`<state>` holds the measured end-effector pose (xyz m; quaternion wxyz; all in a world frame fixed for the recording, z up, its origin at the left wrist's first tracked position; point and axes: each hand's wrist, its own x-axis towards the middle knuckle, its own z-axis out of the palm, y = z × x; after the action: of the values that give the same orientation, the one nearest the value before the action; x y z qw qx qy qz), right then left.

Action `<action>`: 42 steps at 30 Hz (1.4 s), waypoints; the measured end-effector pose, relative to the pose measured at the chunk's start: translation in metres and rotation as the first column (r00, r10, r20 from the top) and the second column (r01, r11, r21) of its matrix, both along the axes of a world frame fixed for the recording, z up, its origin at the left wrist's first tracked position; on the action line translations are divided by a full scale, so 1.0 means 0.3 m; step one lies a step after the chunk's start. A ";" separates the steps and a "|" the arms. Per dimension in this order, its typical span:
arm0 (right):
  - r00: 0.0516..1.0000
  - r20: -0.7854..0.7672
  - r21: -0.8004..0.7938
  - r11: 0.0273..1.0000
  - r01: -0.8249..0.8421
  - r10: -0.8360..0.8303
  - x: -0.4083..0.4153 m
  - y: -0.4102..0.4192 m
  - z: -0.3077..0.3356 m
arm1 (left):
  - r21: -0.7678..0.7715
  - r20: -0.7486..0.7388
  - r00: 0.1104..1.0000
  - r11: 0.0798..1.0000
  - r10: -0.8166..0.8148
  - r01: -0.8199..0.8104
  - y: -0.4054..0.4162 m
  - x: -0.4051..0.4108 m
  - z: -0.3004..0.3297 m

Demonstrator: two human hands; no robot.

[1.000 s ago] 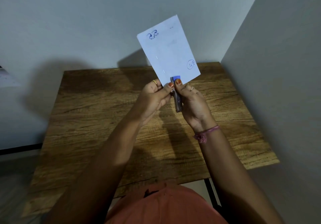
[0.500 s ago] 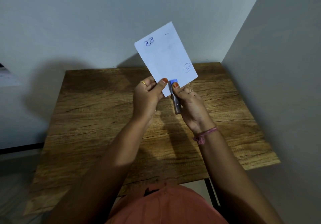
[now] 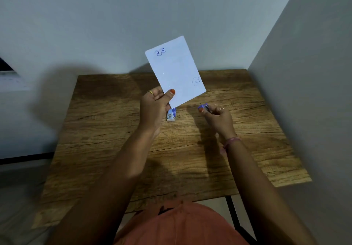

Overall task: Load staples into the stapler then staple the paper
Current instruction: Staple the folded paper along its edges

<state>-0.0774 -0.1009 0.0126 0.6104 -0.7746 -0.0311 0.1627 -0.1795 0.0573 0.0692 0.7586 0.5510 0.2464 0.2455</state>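
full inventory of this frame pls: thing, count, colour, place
paper: 1, white with blue pen marks and a circled number, held up over the far half of the table, tilted
stapler: 1, blue top, mostly hidden in the right hand, apart from the paper
staple box: 1, small, blue and white, lying on the table just below the paper's lower corner
table: 1, brown wood grain, set into the corner of the walls
walls: 2, pale grey, behind and to the right
garment: 1, rust orange, bottom edge of the view
wristband: 1, pink, on the right wrist
left hand: 1, pinching the paper's lower edge
right hand: 1, closed around the stapler
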 end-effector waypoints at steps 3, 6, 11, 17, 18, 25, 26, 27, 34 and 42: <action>0.992 0.119 -0.318 0.946 0.069 -0.032 0.045 0.015 -0.075 | -0.011 -0.026 0.998 0.998 -0.059 0.059 0.007 -0.008 -0.011; 0.989 0.146 -0.459 0.884 0.085 -0.020 0.061 0.028 -0.116 | -0.019 -0.047 0.993 0.994 -0.113 0.112 0.006 -0.013 -0.019; 0.994 0.090 -0.553 0.833 -0.002 0.062 0.086 0.036 -0.110 | 0.008 -0.064 0.982 0.984 -0.176 0.177 0.009 -0.018 -0.019; 0.995 0.087 0.167 0.984 -0.057 0.043 0.079 -0.002 0.180 | 0.061 -0.059 0.964 0.962 -0.261 0.265 0.046 -0.022 0.007; 0.991 0.049 0.287 0.948 -0.133 0.124 0.075 -0.014 0.228 | 0.076 -0.066 0.961 0.959 -0.269 0.273 0.051 -0.021 0.011; 0.914 0.131 0.205 0.892 -0.404 0.384 0.059 -0.025 0.341 | 0.119 -0.117 0.935 0.930 -0.334 0.347 0.080 -0.006 0.063; 0.912 0.132 0.196 0.892 -0.408 0.388 0.059 -0.025 0.345 | 0.105 -0.112 0.941 0.938 -0.319 0.331 0.085 0.001 0.075; 0.911 0.132 0.189 0.892 -0.409 0.390 0.060 -0.024 0.346 | 0.103 -0.108 0.948 0.945 -0.299 0.309 0.093 0.009 0.087; 0.888 0.101 0.184 0.869 -0.459 0.448 0.080 -0.017 0.355 | 0.198 -0.146 0.927 0.908 -0.346 0.370 0.173 0.033 0.135; 0.832 -0.030 0.379 0.777 -0.503 0.554 0.088 -0.012 0.343 | 0.138 -0.074 0.863 0.851 -0.501 0.506 0.217 0.043 0.148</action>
<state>-0.0510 -0.1046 0.1155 0.6701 -0.5976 -0.2334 0.3733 -0.1666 0.1225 0.1136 0.7474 0.6569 0.0876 0.0468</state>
